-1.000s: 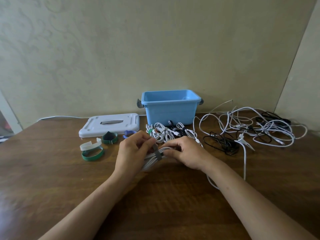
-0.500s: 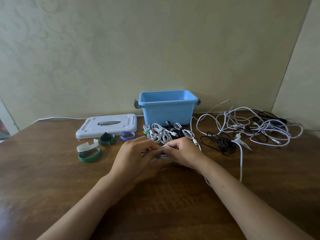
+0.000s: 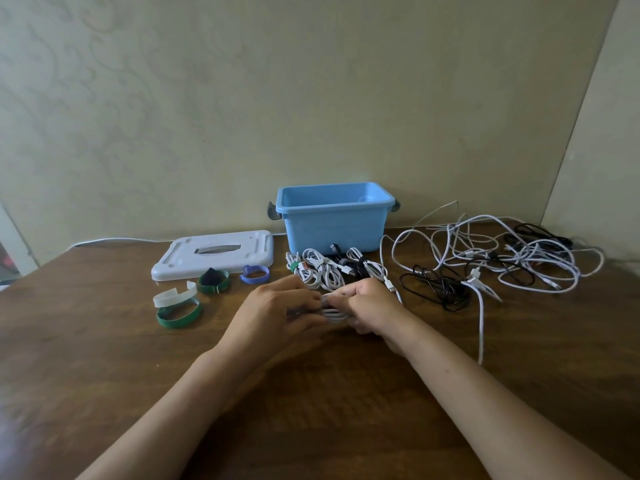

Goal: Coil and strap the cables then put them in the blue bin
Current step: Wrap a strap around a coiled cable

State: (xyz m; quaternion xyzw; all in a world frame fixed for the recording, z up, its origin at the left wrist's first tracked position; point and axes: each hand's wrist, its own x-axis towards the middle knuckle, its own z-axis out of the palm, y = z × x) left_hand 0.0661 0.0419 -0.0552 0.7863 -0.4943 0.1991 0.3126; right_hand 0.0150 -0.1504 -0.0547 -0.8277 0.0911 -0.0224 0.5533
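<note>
Both forearms reach in from the near edge and meet at the middle of the counter [image 3: 104, 368]. The left hand [image 3: 277, 311] lies knuckles up, its fingers curled over the left end of a white coiled cable [image 3: 333, 310]; a dark strap shows only as a blurred patch at its fingers. The right hand [image 3: 372, 306] faces it, thumb and fingers clamped on the coil's right end, so both grips are closed on the same bundle, which sits low over the wood between them.

Just behind the hands lies a row of already strapped cables [image 3: 329, 268], and behind those stands the blue bin [image 3: 334, 225], open at the top. Its white lid [image 3: 214, 252] lies flat to the left. Near the lid sit loose straps: a purple strap [image 3: 254, 274], a dark green strap [image 3: 213, 280], and a white strap [image 3: 175, 296] touching a green strap [image 3: 179, 315]. To the right sprawls a tangle of loose cables [image 3: 502, 258], white and black, one white strand trailing toward the right forearm.
</note>
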